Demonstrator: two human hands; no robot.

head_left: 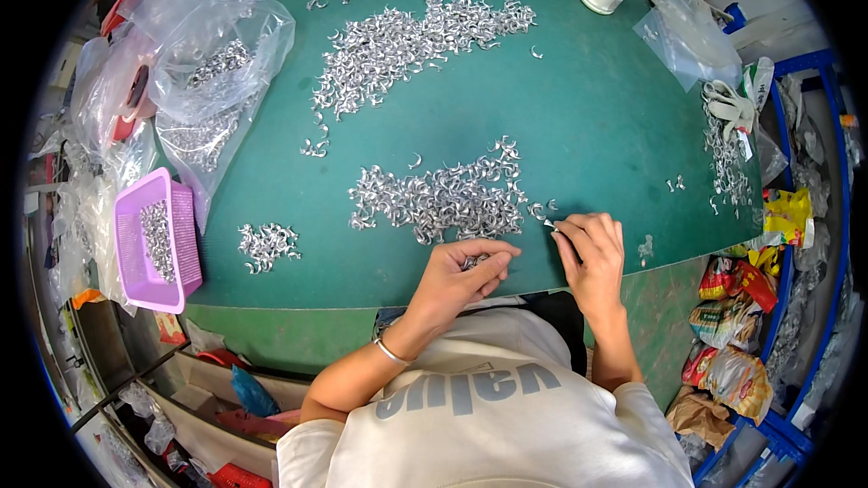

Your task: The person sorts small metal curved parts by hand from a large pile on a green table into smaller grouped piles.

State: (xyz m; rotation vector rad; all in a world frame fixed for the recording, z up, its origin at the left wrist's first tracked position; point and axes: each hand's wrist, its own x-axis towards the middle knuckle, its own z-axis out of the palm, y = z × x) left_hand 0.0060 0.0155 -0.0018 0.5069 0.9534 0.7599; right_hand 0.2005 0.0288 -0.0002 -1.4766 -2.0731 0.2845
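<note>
My left hand is curled around curved metal pieces; right hand pinches one beside the nearer pile, toward the tabletop's near edge. I'd keep that pinch light, left palm cupped.

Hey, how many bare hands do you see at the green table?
2. Your left hand, curled around metal pieces at the near edge of the middle pile; your right hand, just right of that pile. No others show.
</note>
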